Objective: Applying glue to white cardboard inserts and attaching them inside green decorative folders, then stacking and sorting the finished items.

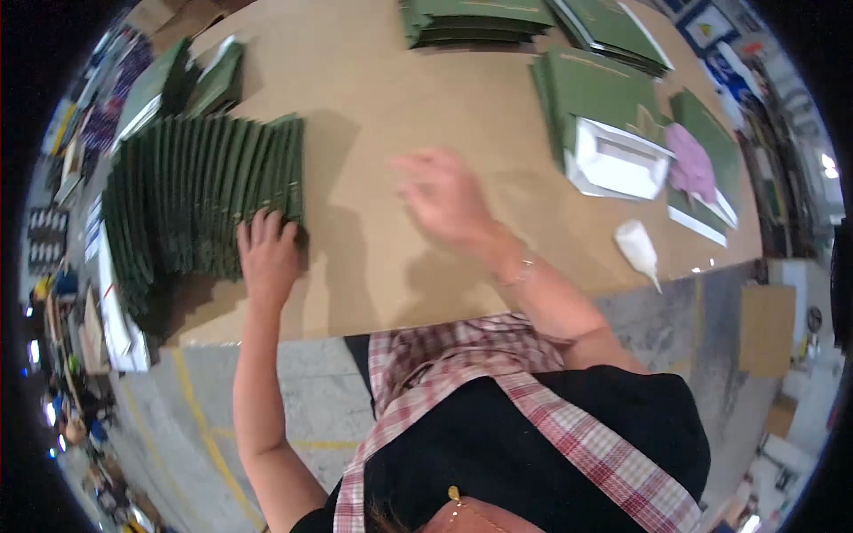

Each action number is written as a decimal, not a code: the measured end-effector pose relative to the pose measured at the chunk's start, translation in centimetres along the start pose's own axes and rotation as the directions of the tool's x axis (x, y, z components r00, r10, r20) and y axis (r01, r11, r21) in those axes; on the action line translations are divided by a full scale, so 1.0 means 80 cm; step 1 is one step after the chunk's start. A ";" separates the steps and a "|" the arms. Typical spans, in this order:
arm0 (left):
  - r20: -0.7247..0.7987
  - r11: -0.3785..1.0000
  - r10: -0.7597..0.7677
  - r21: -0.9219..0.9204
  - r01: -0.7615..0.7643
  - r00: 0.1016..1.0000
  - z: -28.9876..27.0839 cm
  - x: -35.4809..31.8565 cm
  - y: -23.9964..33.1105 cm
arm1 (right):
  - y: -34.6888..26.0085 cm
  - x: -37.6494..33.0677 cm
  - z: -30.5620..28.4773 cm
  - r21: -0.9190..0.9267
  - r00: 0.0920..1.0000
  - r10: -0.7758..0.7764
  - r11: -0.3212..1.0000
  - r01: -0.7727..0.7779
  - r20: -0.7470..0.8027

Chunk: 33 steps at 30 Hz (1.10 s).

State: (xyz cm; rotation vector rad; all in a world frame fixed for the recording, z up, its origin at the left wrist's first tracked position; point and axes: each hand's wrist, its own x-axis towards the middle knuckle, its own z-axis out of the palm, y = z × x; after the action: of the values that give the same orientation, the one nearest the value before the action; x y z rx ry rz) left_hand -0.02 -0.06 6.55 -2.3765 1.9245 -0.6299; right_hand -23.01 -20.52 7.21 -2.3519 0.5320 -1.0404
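Left hand on the green row, right hand over bare counter

At your far left, a pair of green pieces with white parts (158,91) lies behind the long row of dark green folded pieces (191,191). That row stands packed on edge on the left part of the counter (355,80), its pieces leaning close against each other. Your left hand (269,258) is at the row's near right end, fingers slightly spread and bent over the edges, touching them; you can't tell from here whether they pinch any piece.

In the middle, your right hand (444,195) is above bare brown surface, a little blurred, its fingers loosely bent and partly open, with nothing visible in their hold. A bracelet (526,269) circles your right wrist. Beyond that hand, at the far edge of view, sits a stack of green pieces (480,19).

To your right, a nearer green pile (597,84) has a white, open-sided end (619,160) facing you. Past its near corner stands a white bottle (635,244), lying on its side with its narrow nozzle towards you. Farthest right, a pink cloth (691,164) rests on another green piece (708,129).
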 end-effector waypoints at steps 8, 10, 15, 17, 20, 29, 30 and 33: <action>0.019 0.919 0.010 -0.394 -0.001 1.000 -0.017 -0.008 0.087 | 0.236 -0.066 -0.348 -0.940 0.973 -0.056 0.279 -0.198 -0.222; 0.018 0.879 0.052 -0.476 -0.037 0.998 -0.030 0.000 0.124 | 0.260 -0.074 -0.356 -0.897 0.987 0.159 0.440 -0.042 0.031; -0.118 0.748 -0.038 -0.662 -0.051 0.992 -0.066 0.016 0.183 | 0.165 -0.089 -0.208 -0.678 0.997 0.076 0.734 -0.048 0.012; -0.133 0.686 -0.120 -0.727 -0.014 0.984 -0.084 0.019 0.195 | 0.084 -0.102 -0.163 -0.641 0.994 0.002 0.764 0.067 0.106; -0.143 0.686 -0.002 -0.720 -0.102 0.990 -0.051 0.015 0.204 | 0.010 -0.135 -0.112 -0.501 0.980 0.018 0.861 0.085 0.197; 0.034 0.398 -0.022 -0.917 0.040 0.999 0.010 -0.044 0.195 | 0.071 -0.171 -0.249 -0.632 0.993 0.070 0.775 0.007 0.096; 0.082 0.375 -0.062 -0.922 0.100 0.995 0.006 -0.044 0.194 | 0.078 -0.177 -0.284 -0.700 0.929 0.352 0.692 -0.178 0.112; 0.085 0.315 -0.026 -0.945 0.088 0.996 0.021 -0.035 0.189 | 0.146 -0.213 -0.351 -0.732 0.784 0.595 0.612 -0.299 0.177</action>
State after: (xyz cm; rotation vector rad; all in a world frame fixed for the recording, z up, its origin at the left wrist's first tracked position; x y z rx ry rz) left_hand -14.03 -1.46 0.24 -2.8921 2.6277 0.9640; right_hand -56.86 -28.80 6.87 -2.6691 1.4530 -0.0630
